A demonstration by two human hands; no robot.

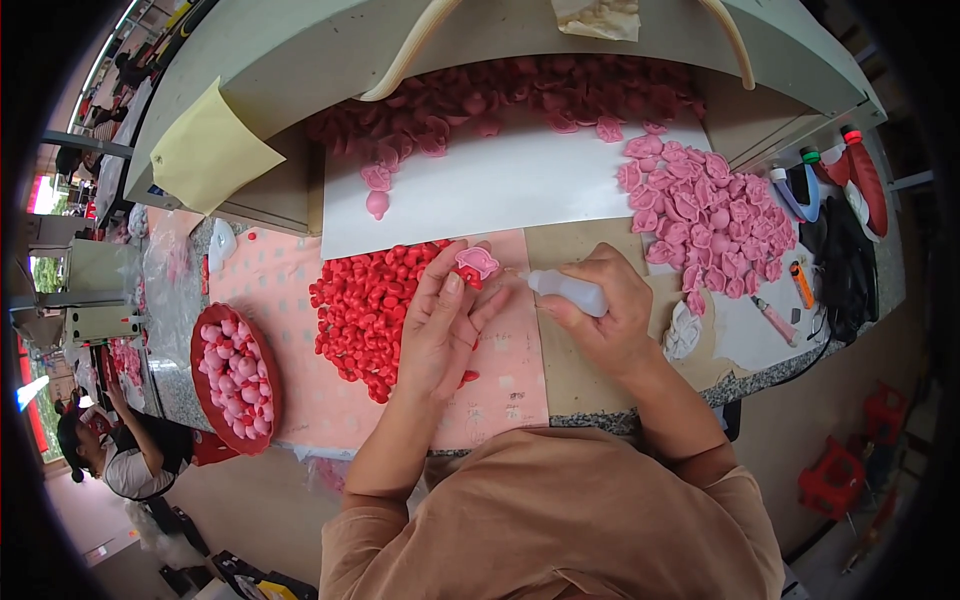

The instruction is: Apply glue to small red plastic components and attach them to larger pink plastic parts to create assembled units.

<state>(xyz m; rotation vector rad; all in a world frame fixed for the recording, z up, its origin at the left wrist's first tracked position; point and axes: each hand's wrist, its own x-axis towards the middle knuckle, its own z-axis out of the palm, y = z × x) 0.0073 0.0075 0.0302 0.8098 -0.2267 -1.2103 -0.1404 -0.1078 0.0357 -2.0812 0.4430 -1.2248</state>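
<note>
In my left hand (432,335), between thumb and fingertips, is a small pink hollow piece (480,261) with a ruffled rim, and a glossy red part (468,277) shows against its lower edge. The other fingers of that hand are partly spread. My right hand (618,308) is wrapped round a small translucent squeeze bottle (575,291), its thin nozzle aimed left at the pink piece. Whether the nozzle touches it I cannot tell. A pile of small red parts (365,315) lies beside and partly behind my left hand, on a pink patterned sheet (510,370).
Pink hollow pieces (712,215) are heaped at the right, more (540,95) under the grey machine hood (300,60). A red basin (270,405) at the left holds pink-and-red pieces. Capped bottles (868,180), an orange cutter (801,285) and a white cloth (682,332) lie right.
</note>
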